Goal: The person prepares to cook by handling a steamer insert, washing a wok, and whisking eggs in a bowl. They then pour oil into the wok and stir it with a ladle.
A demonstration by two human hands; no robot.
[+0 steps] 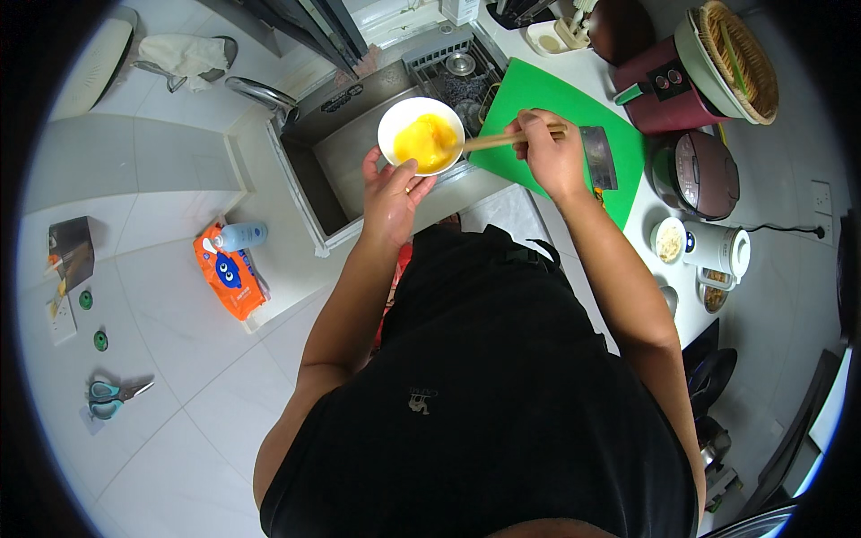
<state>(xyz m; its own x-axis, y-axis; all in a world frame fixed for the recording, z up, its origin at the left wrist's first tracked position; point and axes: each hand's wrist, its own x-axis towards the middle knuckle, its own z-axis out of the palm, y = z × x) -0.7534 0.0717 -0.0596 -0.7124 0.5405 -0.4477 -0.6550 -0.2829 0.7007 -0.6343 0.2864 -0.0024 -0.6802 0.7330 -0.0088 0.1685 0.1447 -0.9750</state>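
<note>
My left hand (395, 191) grips the lower rim of a white bowl (392, 121), thumb over the edge and fingers beneath. Yellow beaten egg (425, 144) lies in the bowl, with some orange streaks at its right side. In my right hand (550, 151) is a pair of wooden chopsticks (494, 141), their tips dipping into the egg. The bowl is held above the near right part of the stainless steel sink (343, 155). Beneath my right hand a green cutting board (538, 87) covers the counter, and a cleaver (599, 158) lies on it just right of the hand.
A curved faucet (259, 94) rises left of the sink; a dish rack (437, 57) sits at its far right. Right of the board stand a red air fryer (646, 87), a rice cooker (699, 175), a small bowl (668, 241) and a white kettle (716, 249). An orange packet (232, 276) lies left.
</note>
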